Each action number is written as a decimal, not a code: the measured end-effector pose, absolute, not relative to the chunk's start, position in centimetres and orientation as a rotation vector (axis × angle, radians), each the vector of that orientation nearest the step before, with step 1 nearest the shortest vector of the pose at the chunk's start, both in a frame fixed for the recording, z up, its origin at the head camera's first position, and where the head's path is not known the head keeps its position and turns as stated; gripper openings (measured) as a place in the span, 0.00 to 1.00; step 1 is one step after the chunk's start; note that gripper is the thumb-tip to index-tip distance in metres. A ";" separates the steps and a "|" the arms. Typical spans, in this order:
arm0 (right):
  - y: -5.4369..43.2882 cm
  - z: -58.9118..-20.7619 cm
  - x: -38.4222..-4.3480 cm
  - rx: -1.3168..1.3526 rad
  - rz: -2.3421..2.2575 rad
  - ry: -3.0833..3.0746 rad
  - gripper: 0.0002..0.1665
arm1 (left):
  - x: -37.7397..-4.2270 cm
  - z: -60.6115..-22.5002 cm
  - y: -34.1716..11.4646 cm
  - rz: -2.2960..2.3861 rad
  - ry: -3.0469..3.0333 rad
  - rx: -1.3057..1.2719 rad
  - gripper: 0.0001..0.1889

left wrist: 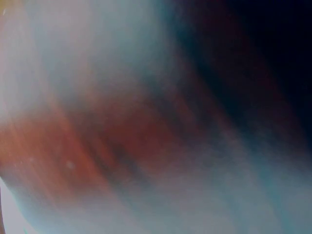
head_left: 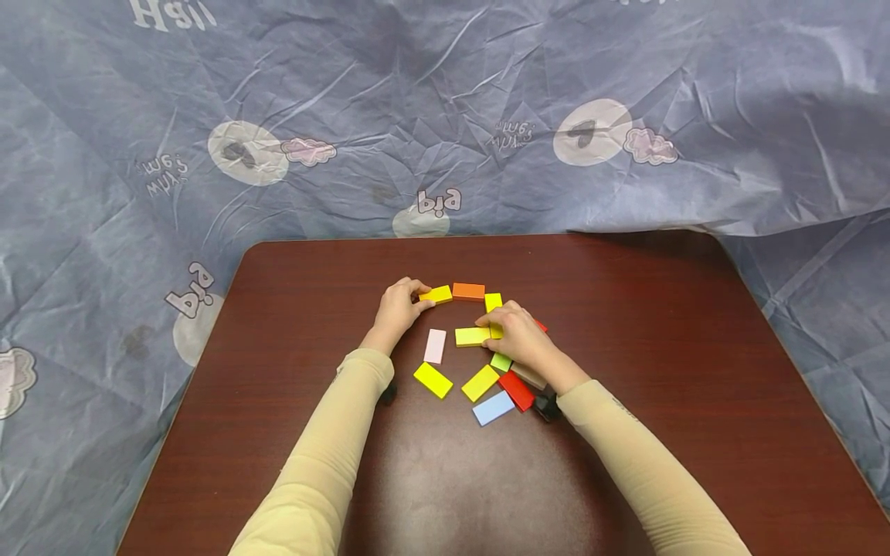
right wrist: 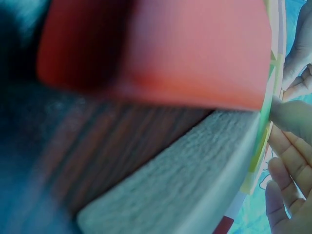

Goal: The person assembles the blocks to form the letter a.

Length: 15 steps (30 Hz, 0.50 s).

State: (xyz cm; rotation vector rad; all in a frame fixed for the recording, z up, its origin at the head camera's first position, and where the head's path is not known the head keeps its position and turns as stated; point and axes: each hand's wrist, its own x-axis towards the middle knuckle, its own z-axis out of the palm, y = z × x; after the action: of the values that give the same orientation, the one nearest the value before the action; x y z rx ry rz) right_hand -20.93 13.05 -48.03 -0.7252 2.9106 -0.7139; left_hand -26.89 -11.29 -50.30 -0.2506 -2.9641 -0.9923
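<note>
In the head view my left hand pinches the left end of a yellow block between thumb and fingers. An orange block lies just right of it, followed by an upright-running yellow block. My right hand has thumb and index finger at the two long sides of another yellow block, at its right end. That hand partly covers a further yellow block and a red one. The left wrist view is a blur. A large red block fills the right wrist view's top.
Nearer me lie a pink block, yellow blocks, a green block, a red block, a blue block and a greyish-brown block. The brown table ends at a printed grey cloth.
</note>
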 end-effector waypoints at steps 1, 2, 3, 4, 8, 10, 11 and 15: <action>13.1 -48.1 -20.9 -0.724 -0.715 2.911 0.20 | -26.9 -50.3 -11.3 -0.990 -2.965 -0.250 0.15; 13.1 -48.1 -20.9 -0.725 -0.718 2.912 0.20 | -26.9 -50.3 -11.3 -0.990 -2.965 -0.249 0.15; 13.1 -48.2 -20.9 -0.723 -0.721 2.910 0.20 | -26.9 -50.3 -11.3 -0.989 -2.966 -0.248 0.15; 13.1 -48.2 -20.9 -0.723 -0.723 2.910 0.20 | -26.9 -50.3 -11.3 -0.988 -2.965 -0.249 0.15; 13.1 -48.3 -20.9 -0.716 -0.737 2.901 0.20 | -26.8 -50.2 -11.3 -0.984 -2.964 -0.249 0.15; 13.1 -48.2 -20.8 -0.718 -0.733 2.899 0.20 | -26.8 -50.2 -11.3 -0.986 -2.964 -0.250 0.15; 13.0 -48.2 -20.7 -0.717 -0.731 2.897 0.20 | -26.8 -50.2 -11.3 -0.986 -2.964 -0.251 0.15; 13.0 -48.1 -20.5 -0.714 -0.720 2.892 0.20 | -26.7 -50.0 -11.3 -0.988 -2.956 -0.261 0.15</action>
State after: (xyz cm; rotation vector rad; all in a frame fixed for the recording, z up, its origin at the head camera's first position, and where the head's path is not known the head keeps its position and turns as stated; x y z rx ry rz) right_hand -20.51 13.01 -48.07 -0.7135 2.8921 -0.7203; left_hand -26.71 -11.27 -50.02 -0.2611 -2.9557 -0.9882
